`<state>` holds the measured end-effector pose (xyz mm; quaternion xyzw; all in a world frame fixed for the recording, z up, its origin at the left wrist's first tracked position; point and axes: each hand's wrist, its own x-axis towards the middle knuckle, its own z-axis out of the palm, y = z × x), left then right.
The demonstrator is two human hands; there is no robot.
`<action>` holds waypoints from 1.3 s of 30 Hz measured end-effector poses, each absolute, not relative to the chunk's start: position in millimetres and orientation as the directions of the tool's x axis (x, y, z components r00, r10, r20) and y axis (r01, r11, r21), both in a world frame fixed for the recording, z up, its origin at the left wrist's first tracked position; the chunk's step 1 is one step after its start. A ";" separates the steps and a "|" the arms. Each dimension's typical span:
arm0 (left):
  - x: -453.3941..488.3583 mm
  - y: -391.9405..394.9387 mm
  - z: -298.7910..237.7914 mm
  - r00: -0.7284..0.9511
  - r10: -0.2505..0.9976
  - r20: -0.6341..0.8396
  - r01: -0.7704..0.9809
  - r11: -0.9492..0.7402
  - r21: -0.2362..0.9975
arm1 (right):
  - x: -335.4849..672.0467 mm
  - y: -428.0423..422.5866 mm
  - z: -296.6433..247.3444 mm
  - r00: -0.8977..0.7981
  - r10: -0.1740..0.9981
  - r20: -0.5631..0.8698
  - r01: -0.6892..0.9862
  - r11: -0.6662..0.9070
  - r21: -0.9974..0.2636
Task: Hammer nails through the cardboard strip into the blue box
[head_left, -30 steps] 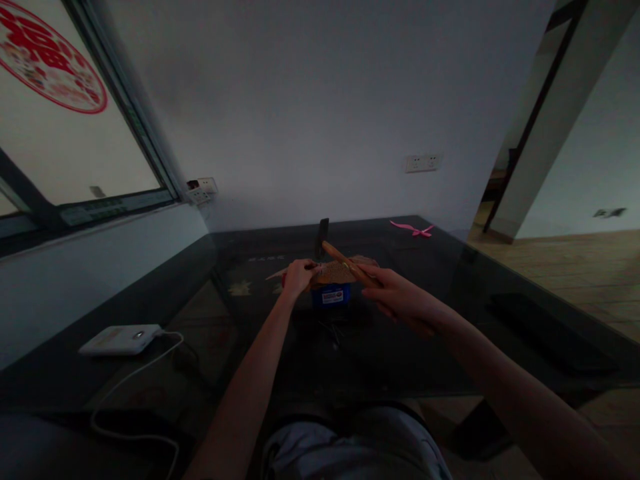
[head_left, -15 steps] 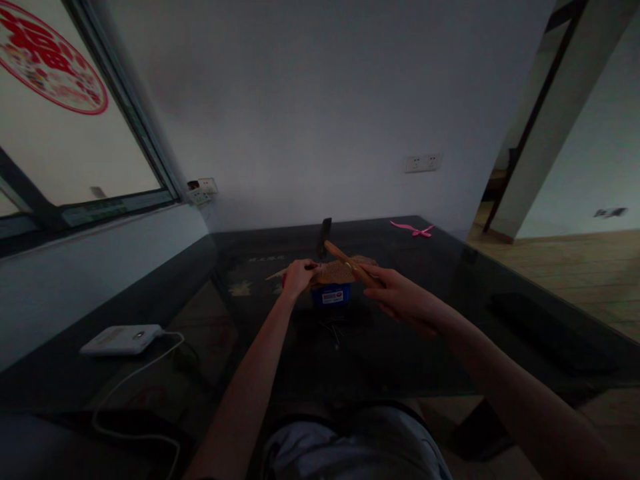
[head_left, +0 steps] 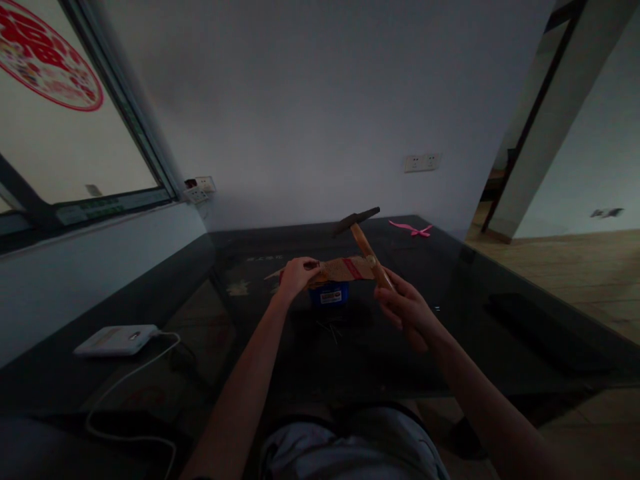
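My right hand (head_left: 405, 303) is wrapped round the wooden handle of a hammer (head_left: 364, 243), whose dark metal head is raised above the table. A piece of brown cardboard (head_left: 345, 269) with a red stripe lies across a blue box or tub (head_left: 329, 294) with a white label. At the cardboard's left part, my left hand (head_left: 299, 277) has thumb and fingers pinched together against its top; whatever is between the fingertips is too small to make out. Several thin, shiny pieces that look like nails (head_left: 330, 329) lie on the table in front of the blue box.
The dark, glossy table (head_left: 400, 360) reaches to the wall. On its left is a white power bank (head_left: 117, 340) with a white cable (head_left: 133, 365). A pink ribbon (head_left: 414, 231) lies at the far right, and a dark flat object (head_left: 545, 333) near the right edge.
The hammer head has gone up and to the right, away from the cardboard, as my right hand tilted back. My left hand stays at the cardboard.
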<state>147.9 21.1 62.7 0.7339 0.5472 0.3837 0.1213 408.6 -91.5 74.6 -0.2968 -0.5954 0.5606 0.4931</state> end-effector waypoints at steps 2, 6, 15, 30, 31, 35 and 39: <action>145.1 17.2 68.3 0.100 0.865 0.492 0.720 -0.405 0.564 | 407.7 -87.8 67.8 -0.356 0.889 0.289 -0.304 0.183 -0.935; 143.1 -12.4 84.3 0.033 0.709 0.705 0.765 -0.472 0.438 | 408.4 -83.3 60.3 -0.419 0.867 0.268 -0.380 0.100 -0.920; 154.3 -81.5 35.4 0.677 0.645 0.354 0.607 -0.761 0.228 | 405.7 -83.9 51.9 -0.431 0.881 0.196 -0.388 0.015 -0.921; 142.8 -65.3 18.5 0.752 0.634 0.183 0.635 -0.770 0.057 | 414.2 -77.7 50.2 -0.289 0.939 0.183 -0.513 0.010 -0.858; 143.1 -65.3 18.4 0.754 0.632 0.180 0.635 -0.771 0.046 | 414.1 -77.8 50.0 -0.292 0.938 0.187 -0.520 0.008 -0.854; 143.5 -66.0 17.5 0.747 0.640 0.177 0.644 -0.764 0.041 | 412.8 -78.7 48.8 -0.305 0.934 0.188 -0.532 -0.003 -0.847; 142.0 -66.2 16.4 0.681 0.700 0.214 0.687 -0.713 0.141 | 411.7 -76.7 45.1 -0.321 0.927 0.195 -0.555 -0.017 -0.832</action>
